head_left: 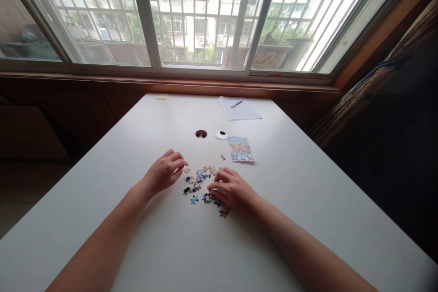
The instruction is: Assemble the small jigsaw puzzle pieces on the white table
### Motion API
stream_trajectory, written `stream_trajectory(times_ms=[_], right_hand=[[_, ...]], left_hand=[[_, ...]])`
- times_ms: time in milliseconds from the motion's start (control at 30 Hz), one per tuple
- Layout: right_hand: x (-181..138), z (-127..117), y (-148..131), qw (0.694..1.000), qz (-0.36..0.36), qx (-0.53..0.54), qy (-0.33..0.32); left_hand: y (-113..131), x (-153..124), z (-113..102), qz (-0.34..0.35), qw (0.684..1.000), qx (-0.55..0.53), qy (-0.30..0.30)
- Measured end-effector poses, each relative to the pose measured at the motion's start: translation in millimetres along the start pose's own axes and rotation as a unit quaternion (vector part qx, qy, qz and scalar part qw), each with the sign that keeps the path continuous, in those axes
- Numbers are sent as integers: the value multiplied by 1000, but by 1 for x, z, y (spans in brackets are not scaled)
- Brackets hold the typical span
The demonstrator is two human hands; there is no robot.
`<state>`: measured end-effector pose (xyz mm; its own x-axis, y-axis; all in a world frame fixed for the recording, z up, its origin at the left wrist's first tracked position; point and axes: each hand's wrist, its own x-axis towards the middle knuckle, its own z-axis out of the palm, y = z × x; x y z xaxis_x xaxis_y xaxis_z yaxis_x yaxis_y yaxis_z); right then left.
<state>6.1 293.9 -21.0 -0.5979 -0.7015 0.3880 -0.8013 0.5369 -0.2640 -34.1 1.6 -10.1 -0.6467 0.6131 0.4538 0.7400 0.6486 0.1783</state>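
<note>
Loose pieces (199, 179), a scattered little heap of them, right in the middle of the white surface (171, 246), between the two hands! I'd call this the sorting step: most lie separate, and I see no assembled section. The right hand (234, 189) is over the heap's right side, fingers bent and narrow; whether it's pinching one, I can't tell, as the fingers cover the spot. On the other flank, the left hand (166, 169) has fingers curled, tips close together just beside a pale piece (186, 169); no telling if it grips anything. The next move, I reckon, calls for a light fingertip pinch on one piece, leaving its neighbours undisturbed. Farther out, one stray (223, 157) sits near the picture sheet (241, 149); beyond, a cap (221, 135) beside the hole (201, 134), then paper (239, 112) with a pen (237, 104) on top.
</note>
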Motion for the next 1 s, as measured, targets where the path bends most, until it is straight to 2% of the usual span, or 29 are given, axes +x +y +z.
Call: stream_trajectory(times_ms=[367, 600, 767, 1000], right_hand=[[2, 1, -2, 1000, 10, 15, 9], [-1, 3, 9, 997, 33, -3, 66], [-3, -11, 18, 994, 58, -12, 95], [-9, -40, 30, 998, 43, 13, 51]], left_hand=[[3, 0, 1, -3, 1000, -11, -11], [2, 0, 1, 1, 1000, -17, -14], [2, 1, 2, 7, 1000, -22, -14], [5, 1, 3, 18, 999, -40, -13]])
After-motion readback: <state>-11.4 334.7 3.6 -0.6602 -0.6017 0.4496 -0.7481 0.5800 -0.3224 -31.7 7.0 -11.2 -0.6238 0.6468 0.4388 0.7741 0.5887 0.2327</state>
